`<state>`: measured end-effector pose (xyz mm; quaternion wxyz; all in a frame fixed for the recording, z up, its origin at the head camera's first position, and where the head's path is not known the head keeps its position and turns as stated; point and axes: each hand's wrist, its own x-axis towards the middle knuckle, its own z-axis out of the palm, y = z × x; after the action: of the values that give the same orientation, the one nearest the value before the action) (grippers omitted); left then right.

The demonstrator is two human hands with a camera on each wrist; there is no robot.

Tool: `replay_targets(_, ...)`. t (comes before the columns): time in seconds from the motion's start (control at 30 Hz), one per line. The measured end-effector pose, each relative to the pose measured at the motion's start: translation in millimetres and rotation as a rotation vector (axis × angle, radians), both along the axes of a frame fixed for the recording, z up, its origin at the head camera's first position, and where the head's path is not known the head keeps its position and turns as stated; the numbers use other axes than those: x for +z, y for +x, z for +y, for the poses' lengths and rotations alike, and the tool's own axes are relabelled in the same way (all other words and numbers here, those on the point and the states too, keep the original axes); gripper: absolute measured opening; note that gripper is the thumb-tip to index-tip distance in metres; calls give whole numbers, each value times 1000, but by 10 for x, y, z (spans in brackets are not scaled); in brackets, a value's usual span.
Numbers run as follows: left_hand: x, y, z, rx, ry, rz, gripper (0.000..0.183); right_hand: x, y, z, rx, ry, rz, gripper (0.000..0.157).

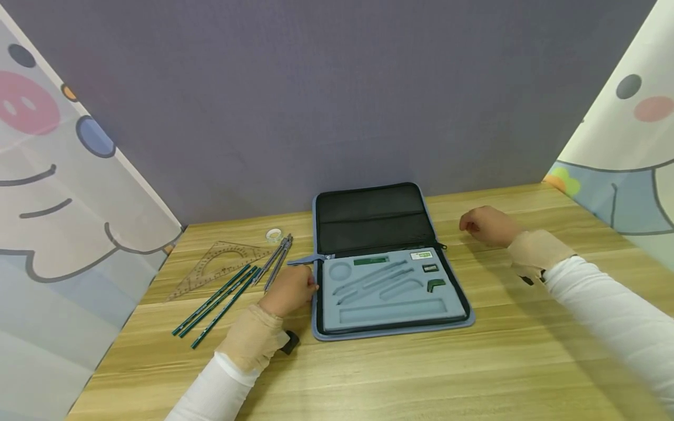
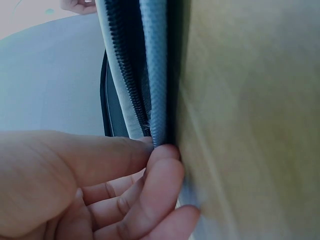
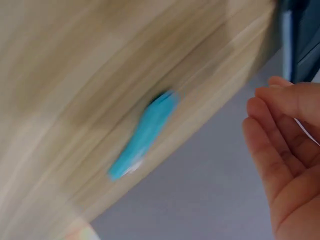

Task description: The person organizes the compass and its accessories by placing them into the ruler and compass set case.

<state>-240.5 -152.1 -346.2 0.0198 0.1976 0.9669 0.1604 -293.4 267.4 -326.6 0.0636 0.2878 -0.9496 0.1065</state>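
Left grip (image 1: pixel 291 289) pinches case edge (image 2: pixel 155 75); right grip (image 1: pixel 489 226) loose, holding nothing. Hard left tug might tip case (image 1: pixel 371 213), spill sharpener (image 1: pixel 430 268).

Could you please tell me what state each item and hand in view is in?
Case: open, unzipped.
Blue insert: several slots empty.
White-and-green block: seated in the insert.
Pencils: loose on the table.
Triangular ruler: flat on the table.
Metal drawing tools: outside the case.
White ring: outside the case.
Turquoise object: too blurred to tell.
Left hand: pinching the case's edge.
Right hand: loosely curled, holding nothing.
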Motion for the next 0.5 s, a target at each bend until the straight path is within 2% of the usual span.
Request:
replay_targets(0.13,9,0,-5,-2,-6,4,25,-25,7,186,-38,11,-24,21)
replay_targets(0.33,17,8,-2,-5,0,-1,24,-58,24,374,-102,49,-87,15)
replay_targets(0.5,20,16,-1,-17,22,-1,28,-105,17,507,-136,57,-109,27)
